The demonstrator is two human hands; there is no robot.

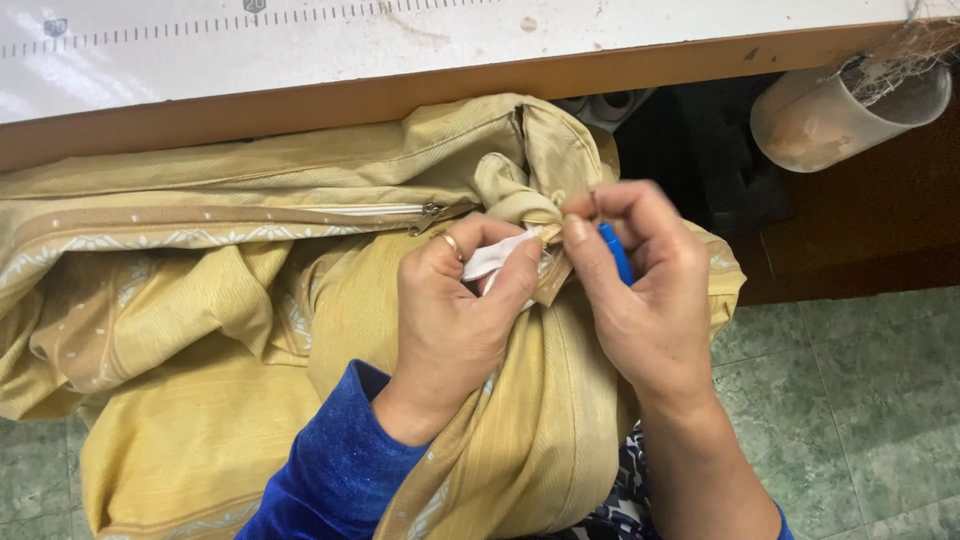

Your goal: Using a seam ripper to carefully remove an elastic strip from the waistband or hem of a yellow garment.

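Observation:
A mustard-yellow fabric cover with a pale patterned band and a white zipper lies bunched over my lap. My left hand, with a ring on one finger, pinches a folded corner of the cover together with a small white label. My right hand holds a small blue-handled tool and works its tip at the same corner, fingers pinched close to the cloth. Both hands touch the fabric and nearly meet at the corner.
A white tabletop with a printed ruler scale and a wooden edge runs along the top. A frosted plastic cup holding thread scraps hangs under its right end. Green tiled floor lies at right and lower left.

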